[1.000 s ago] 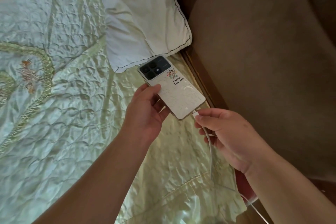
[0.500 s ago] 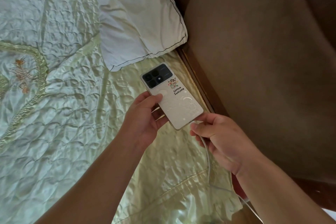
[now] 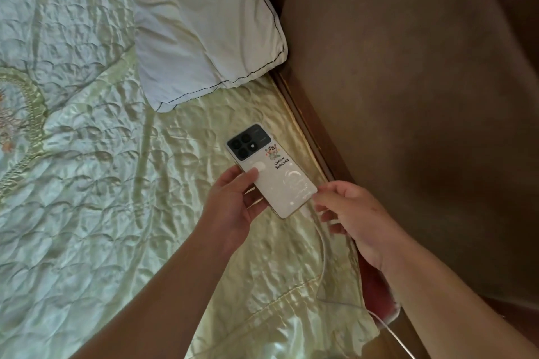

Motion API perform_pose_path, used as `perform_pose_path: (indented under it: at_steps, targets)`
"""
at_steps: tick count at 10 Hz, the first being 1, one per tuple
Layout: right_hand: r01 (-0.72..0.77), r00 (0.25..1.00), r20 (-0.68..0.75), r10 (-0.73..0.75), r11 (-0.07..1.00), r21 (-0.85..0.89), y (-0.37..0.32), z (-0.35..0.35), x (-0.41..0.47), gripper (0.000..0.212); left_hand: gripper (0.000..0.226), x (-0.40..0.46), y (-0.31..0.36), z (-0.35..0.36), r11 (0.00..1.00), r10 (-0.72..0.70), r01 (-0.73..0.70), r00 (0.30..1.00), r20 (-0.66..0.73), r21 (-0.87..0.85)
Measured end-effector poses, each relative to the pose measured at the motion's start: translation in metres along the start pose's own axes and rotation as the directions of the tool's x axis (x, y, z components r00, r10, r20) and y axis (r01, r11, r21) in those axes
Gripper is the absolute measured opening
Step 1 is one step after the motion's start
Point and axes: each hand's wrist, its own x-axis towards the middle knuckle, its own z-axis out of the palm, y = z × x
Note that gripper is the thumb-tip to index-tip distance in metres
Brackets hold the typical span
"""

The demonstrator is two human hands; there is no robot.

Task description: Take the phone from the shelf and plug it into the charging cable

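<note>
The left hand [image 3: 233, 207] grips the phone [image 3: 274, 172] above the bed [image 3: 87, 213]; the right hand [image 3: 350, 213] pinches the charging cable [image 3: 323, 253] at its base.

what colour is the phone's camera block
Black, on the white phone back; it shows clearly in the head view.

Dim, warm light; bedspread [image 3: 87, 213] sheen glares, right side perhaps underexposed.

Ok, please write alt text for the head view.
A left hand holds a white phone face down over a green bedspread, while the right hand is at its bottom edge with a white charging cable; a pillow lies beyond.
</note>
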Motion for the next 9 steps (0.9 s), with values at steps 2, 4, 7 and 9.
perform_pose_path:
  at_steps: [2,4,7,9]
  targets:
    - [-0.018,0.998,-0.047,0.032,0.963,0.271,0.010,-0.010,0.031,0.012,0.015,0.050,-0.022,-0.011,0.998,-0.056,0.059,0.994,-0.093,0.028]
    - [-0.012,1.000,0.007,0.009,0.885,0.466,0.012,-0.005,0.055,0.012,0.009,0.094,-0.048,-0.023,0.992,-0.071,0.084,0.989,-0.133,0.096]
    - [0.042,0.996,0.047,-0.071,0.893,0.448,0.005,-0.001,0.055,0.012,0.025,0.103,-0.064,-0.040,0.985,-0.068,0.106,0.963,-0.260,0.136]
    - [0.065,0.989,0.084,-0.120,0.875,0.480,-0.019,0.002,0.027,0.014,0.033,0.069,-0.047,-0.024,0.960,0.015,0.068,0.956,-0.292,0.272]
